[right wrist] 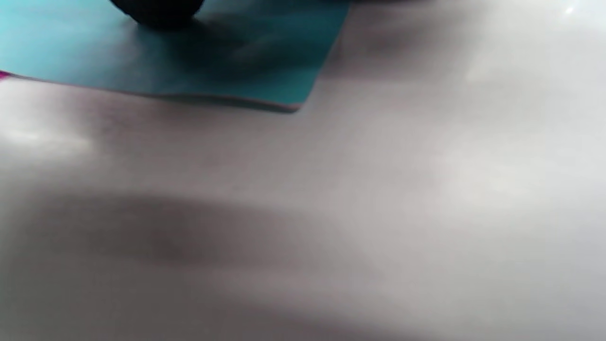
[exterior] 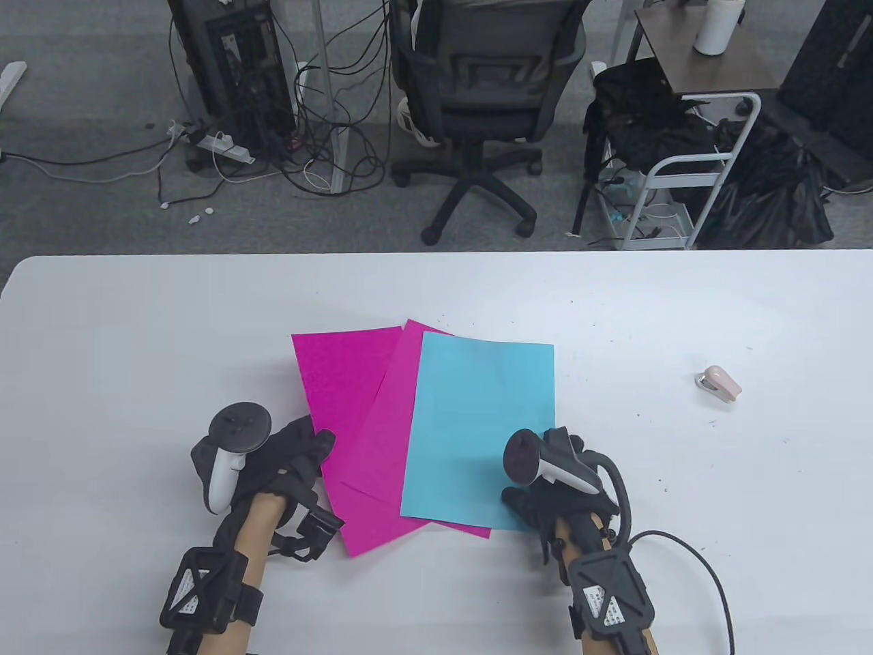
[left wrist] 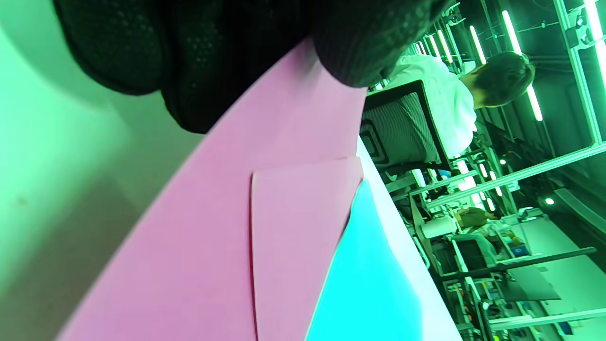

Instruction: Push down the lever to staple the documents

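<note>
Lying fanned at frame centre, two magenta sheets [exterior: 348, 409] and the blue sheet [exterior: 481, 430] look thin, floppy and slippery; left hand [exterior: 286, 464] and right hand [exterior: 545, 491] press their lower edges, finger spread unclear. Stapler [exterior: 718, 383] sits untouched at right, small, rigid, graspable around its body.

Both hands wear black knit sensor gloves, the left hand [exterior: 290, 457] carrying a white-handled, dark-ringed tracker [exterior: 228, 454], the right hand [exterior: 559, 495] a black tracker [exterior: 539, 460]. Bare forearms show black strapped wrist modules bearing white labels; 1 black cable [exterior: 709, 580] trails right.
</note>
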Demonstrator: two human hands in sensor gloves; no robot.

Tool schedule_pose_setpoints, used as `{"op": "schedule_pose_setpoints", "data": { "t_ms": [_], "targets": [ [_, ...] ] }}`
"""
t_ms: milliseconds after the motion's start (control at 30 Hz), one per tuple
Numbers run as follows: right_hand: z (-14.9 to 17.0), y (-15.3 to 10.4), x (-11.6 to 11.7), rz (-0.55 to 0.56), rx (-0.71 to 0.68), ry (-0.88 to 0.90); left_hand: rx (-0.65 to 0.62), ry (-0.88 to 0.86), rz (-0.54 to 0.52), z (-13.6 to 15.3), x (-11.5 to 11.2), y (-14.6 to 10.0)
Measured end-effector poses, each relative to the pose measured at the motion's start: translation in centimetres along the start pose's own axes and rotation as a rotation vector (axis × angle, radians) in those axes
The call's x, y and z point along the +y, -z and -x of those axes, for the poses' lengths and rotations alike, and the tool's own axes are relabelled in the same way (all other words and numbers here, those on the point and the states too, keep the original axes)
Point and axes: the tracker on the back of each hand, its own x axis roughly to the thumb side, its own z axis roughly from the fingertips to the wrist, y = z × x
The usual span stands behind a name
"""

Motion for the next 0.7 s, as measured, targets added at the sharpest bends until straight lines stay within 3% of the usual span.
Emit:
{"op": "schedule_pose_setpoints", "data": {
  "t_ms": [333, 700],
  "targets": [
    [-1.7, 0.3, 0.4, 0.027, -0.084, 0.012, -0.044, -0.016, 0.1, -0.5, -2.0, 0.2],
    [-4.0, -0.2, 0.8, 0.025, -0.171, -0.051, -0.043, 0.008, 0.059, -0.6, -2.5, 0.2]
  ]
}}
